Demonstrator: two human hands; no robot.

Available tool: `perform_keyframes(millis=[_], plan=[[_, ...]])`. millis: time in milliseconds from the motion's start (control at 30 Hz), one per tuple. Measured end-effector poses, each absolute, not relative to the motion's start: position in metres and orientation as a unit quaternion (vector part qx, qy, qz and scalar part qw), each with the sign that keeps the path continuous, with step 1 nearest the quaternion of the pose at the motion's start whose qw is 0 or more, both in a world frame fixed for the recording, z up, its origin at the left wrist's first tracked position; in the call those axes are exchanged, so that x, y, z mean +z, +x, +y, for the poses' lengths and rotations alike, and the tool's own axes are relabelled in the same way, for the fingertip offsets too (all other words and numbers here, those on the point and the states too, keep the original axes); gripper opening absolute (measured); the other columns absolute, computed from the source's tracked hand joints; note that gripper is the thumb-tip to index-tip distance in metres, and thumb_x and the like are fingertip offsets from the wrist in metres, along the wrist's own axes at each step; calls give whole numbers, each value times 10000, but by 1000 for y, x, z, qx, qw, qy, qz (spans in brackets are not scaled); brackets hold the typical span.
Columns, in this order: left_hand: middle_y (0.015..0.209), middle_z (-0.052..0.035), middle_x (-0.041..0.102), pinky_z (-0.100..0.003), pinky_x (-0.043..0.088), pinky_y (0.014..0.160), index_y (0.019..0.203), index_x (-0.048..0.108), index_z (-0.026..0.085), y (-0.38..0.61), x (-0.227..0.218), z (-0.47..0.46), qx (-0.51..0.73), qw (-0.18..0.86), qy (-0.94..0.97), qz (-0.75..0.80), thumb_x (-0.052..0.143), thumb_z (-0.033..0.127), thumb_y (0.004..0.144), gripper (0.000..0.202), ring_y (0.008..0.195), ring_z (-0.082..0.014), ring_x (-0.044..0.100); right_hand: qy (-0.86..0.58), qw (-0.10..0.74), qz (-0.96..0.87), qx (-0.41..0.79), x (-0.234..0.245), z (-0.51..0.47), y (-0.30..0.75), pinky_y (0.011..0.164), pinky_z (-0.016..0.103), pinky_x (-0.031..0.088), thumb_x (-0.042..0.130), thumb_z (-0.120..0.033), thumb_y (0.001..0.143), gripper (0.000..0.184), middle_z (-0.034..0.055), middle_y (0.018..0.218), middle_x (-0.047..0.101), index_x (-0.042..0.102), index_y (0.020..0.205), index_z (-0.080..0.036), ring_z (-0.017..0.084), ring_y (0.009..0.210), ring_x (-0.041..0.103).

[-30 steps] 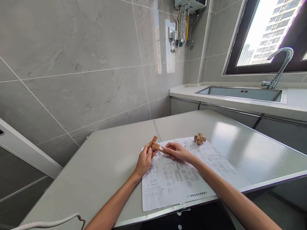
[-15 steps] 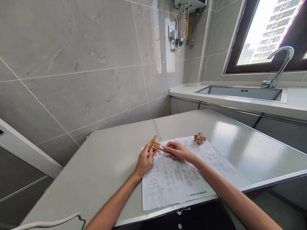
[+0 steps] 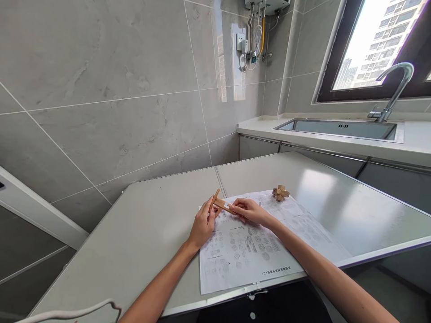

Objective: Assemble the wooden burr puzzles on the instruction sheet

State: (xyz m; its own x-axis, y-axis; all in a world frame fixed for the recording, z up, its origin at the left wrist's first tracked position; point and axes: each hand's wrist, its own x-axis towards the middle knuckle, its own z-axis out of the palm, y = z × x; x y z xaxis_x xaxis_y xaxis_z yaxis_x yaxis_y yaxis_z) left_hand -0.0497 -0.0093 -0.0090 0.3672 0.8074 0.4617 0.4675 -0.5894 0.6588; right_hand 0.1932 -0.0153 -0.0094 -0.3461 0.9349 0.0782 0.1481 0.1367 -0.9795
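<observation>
My left hand (image 3: pixel 202 224) pinches a slim wooden puzzle stick (image 3: pixel 214 199) that slants upward. My right hand (image 3: pixel 249 211) grips a second notched wooden stick (image 3: pixel 223 206), which meets the first one crosswise. Both hands rest over a printed instruction sheet (image 3: pixel 249 251) lying on the grey table (image 3: pixel 141 242). A small assembled wooden burr puzzle (image 3: pixel 280 193) sits on the sheet's far right corner, away from both hands.
A tiled wall rises behind the table. To the right stand a counter with a steel sink (image 3: pixel 340 128) and a tap (image 3: pixel 392 92) under a window. A white cable (image 3: pixel 67 311) curls at the lower left. The table's front edge is close to me.
The two sticks have shifted slightly in my fingers; the upright stick looks a little thinner and more on edge. Hands stay in the same place.
</observation>
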Motion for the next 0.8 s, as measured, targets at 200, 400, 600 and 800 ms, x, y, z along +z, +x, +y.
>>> perform_keyframes(millis=[200,400,600,800], plan=[[1390,-90,626,-397,568,1023,1578,407,289,-48,-6,-11,397,212,805,387,340,347,1101,485,1116,-197,668,-418,385,-653,500,-10,-17,193,557,282,421,594,-734,910,538,-16,649,591,602,869,-198,137,532,524],[1332,-86,647,-393,576,989,1582,400,301,-50,-7,-10,389,199,813,384,336,328,1099,488,1089,-203,672,-426,378,-658,493,-9,-17,193,564,295,428,576,-764,902,558,-14,633,590,598,883,-206,153,535,534],[1376,-85,634,-396,575,1005,1579,415,297,-51,-8,-10,383,196,813,392,348,326,1093,491,1108,-206,668,-417,379,-665,489,-9,-18,194,591,298,422,578,-731,922,528,-16,642,600,593,883,-205,146,535,525],[1399,-74,641,-379,591,1005,1561,446,291,-51,-5,-10,384,228,805,390,363,321,1089,480,1145,-205,687,-411,375,-669,493,-10,-18,195,554,278,370,581,-714,929,508,-17,664,596,584,884,-208,135,538,494]])
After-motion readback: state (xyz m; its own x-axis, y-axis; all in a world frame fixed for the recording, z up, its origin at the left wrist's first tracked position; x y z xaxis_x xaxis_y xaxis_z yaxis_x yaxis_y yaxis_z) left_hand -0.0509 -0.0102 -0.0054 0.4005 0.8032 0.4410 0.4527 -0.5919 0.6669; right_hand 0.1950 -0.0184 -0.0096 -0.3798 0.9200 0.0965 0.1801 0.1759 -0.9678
